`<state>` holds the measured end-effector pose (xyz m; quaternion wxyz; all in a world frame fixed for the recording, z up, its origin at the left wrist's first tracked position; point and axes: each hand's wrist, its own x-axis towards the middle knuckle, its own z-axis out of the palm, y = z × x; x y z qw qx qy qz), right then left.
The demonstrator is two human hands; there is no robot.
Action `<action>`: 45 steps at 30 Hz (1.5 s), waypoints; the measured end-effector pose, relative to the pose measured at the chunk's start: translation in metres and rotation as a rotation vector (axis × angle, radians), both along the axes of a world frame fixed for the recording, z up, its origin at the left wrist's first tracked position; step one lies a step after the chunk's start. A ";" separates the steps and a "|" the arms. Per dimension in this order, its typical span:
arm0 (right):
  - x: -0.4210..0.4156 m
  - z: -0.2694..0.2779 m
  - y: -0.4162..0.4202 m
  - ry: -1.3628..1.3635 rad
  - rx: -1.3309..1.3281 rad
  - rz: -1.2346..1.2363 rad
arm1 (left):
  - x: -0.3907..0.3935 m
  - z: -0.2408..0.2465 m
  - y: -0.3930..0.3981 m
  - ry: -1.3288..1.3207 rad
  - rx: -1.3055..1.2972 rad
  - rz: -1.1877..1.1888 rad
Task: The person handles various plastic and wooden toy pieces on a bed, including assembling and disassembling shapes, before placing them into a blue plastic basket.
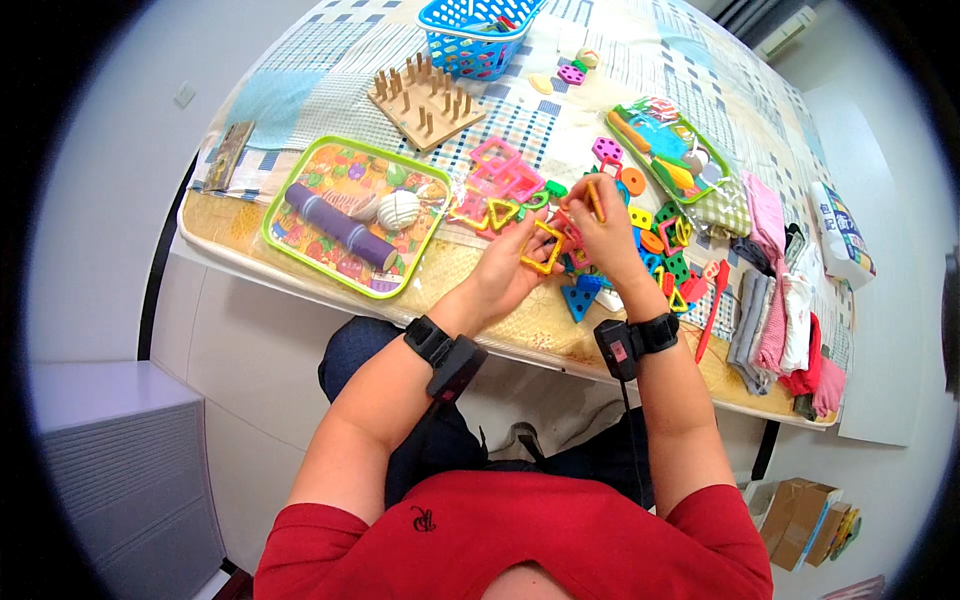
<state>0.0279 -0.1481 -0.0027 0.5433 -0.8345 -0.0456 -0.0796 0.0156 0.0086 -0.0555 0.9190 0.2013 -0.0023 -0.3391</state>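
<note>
My left hand (510, 262), palm turned up, holds a yellow square plastic frame (544, 247) at its fingers. Beside it my right hand (600, 221) grips an orange plastic piece (595, 202) between thumb and fingers. Pink square frames (499, 169) and a yellow triangular frame (502, 214) lie beyond my left hand. Under and right of my right hand is a pile of coloured pieces, with a blue triangle (580, 298), a green block (676, 268) and an orange disc (633, 181). Part of the pile is hidden by my hands.
A green-rimmed tray (274, 217) holds a purple roll and a white ball. Behind stand a wooden peg board (427, 105) and a blue basket (480, 56). To the right are a tray of toy food (667, 150), a red plastic tool (712, 311) and folded clothes (780, 315).
</note>
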 end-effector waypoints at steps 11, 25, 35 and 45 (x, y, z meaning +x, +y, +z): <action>-0.014 0.011 0.032 -0.397 -0.511 0.121 | 0.000 0.011 0.007 0.021 -0.035 0.114; -0.020 0.015 0.051 -0.436 -0.831 0.115 | -0.006 0.031 0.017 0.058 -0.201 0.009; 0.012 0.007 0.040 -0.368 -0.608 0.105 | 0.002 0.016 0.021 0.012 -0.026 0.085; 0.089 -0.018 0.047 -0.326 -0.658 0.286 | 0.009 0.016 0.024 0.142 -0.084 0.317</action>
